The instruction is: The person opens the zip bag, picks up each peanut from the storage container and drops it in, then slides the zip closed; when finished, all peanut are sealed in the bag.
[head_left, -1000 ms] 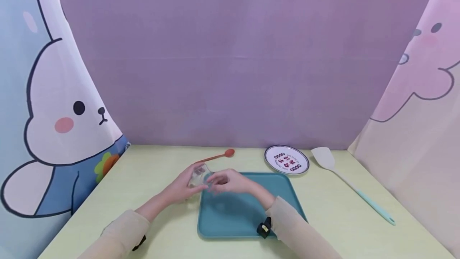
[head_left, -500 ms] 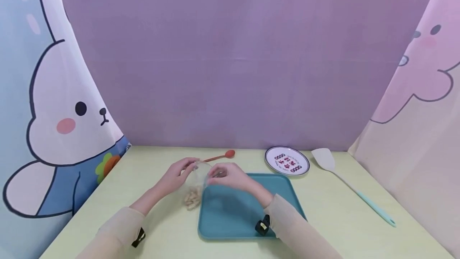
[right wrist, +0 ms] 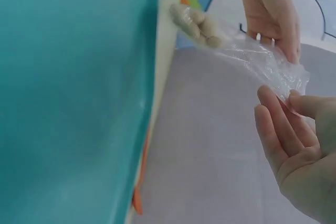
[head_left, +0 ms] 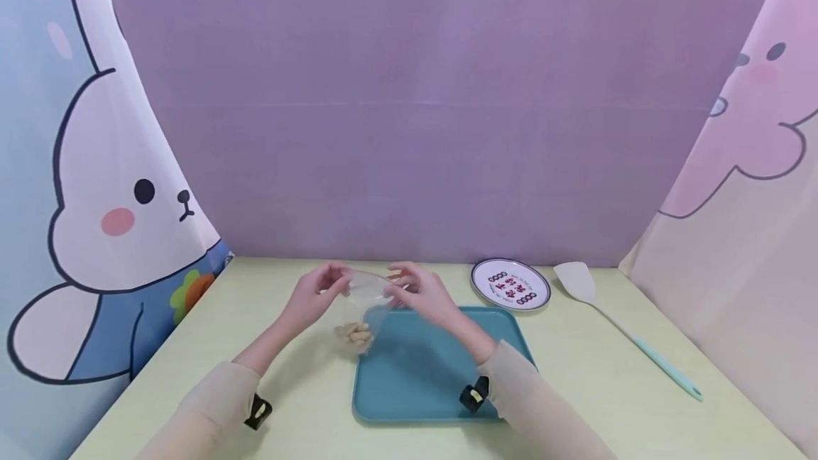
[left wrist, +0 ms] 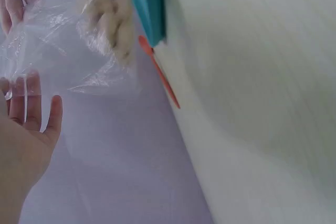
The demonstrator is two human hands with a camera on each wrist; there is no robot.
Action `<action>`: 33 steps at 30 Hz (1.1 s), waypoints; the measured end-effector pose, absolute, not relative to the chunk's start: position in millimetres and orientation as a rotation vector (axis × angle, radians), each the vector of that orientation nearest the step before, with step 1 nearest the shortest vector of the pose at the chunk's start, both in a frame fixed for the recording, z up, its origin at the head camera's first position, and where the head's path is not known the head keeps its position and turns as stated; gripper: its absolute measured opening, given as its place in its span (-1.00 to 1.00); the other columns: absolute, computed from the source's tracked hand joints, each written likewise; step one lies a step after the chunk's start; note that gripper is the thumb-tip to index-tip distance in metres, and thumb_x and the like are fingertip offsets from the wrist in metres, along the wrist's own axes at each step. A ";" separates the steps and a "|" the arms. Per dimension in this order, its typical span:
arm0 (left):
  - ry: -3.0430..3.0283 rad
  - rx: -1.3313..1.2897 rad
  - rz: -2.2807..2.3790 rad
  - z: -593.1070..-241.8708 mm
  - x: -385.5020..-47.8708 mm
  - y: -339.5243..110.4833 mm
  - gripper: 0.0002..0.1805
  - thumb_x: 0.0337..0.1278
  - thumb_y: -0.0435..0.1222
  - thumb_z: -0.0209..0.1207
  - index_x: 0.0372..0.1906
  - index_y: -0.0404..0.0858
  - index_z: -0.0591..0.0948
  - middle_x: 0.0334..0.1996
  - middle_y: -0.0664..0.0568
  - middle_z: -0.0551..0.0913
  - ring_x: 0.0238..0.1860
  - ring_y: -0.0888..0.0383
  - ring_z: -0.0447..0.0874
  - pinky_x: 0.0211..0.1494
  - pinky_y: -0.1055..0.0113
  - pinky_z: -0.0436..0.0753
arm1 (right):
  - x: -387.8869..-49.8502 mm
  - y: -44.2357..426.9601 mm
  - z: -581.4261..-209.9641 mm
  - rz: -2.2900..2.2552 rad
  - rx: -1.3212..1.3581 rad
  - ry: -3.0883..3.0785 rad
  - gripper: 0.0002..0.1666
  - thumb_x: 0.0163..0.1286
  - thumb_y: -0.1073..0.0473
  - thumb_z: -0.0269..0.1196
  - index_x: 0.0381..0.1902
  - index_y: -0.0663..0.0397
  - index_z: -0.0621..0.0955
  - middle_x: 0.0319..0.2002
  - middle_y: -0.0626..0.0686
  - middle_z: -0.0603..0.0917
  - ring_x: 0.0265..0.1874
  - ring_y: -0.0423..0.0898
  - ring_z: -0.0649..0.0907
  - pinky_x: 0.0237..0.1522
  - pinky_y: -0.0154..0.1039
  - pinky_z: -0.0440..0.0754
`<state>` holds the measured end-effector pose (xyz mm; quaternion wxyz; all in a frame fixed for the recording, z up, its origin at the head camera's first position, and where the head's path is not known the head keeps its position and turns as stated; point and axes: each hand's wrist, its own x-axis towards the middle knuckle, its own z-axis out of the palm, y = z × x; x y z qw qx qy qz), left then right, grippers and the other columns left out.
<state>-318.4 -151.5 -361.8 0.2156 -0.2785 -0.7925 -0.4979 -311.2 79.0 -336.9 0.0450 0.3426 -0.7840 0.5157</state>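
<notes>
A clear plastic bag (head_left: 367, 295) hangs between both hands above the left back corner of the teal tray (head_left: 441, 414). Several peanuts in the shell (head_left: 356, 334) lie at its bottom. My left hand (head_left: 312, 295) pinches the bag's top edge on the left. On the right, thumb and fingers of my right hand (head_left: 429, 294) pinch the same upper edge. In the left wrist view the bag (left wrist: 63, 51) looks spread out, and its peanuts (left wrist: 113, 17) are bunched together. The right wrist view has the thumb of my right hand (right wrist: 302, 150) against the film.
A white plate (head_left: 511, 284) with red print lies behind the tray. To its right is a spatula (head_left: 613, 318) with a mint handle. An orange spoon (left wrist: 165, 80) lies near the table's back edge, mostly hidden in the head view. A purple curtain (head_left: 409, 126) stands behind.
The bag, bunched up in the left hand before, now hangs down with the peanuts at its bottom. Both hands have moved up and away, and the right hand has shifted rightward along the bag's edge.
</notes>
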 end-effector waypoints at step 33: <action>-2.246 -0.720 -1.452 -374.2 -330.3 -86.1 -0.87 0.16 -0.32 0.20 -0.29 -0.34 0.65 -0.43 -0.17 0.72 -0.45 -0.03 0.69 -0.46 0.49 0.57 | -334.8 145.0 -340.6 1.272 0.976 -2.514 -0.62 0.29 0.09 0.26 0.04 0.07 0.59 -0.29 0.04 0.69 -0.33 -0.04 0.65 -0.30 -0.31 0.60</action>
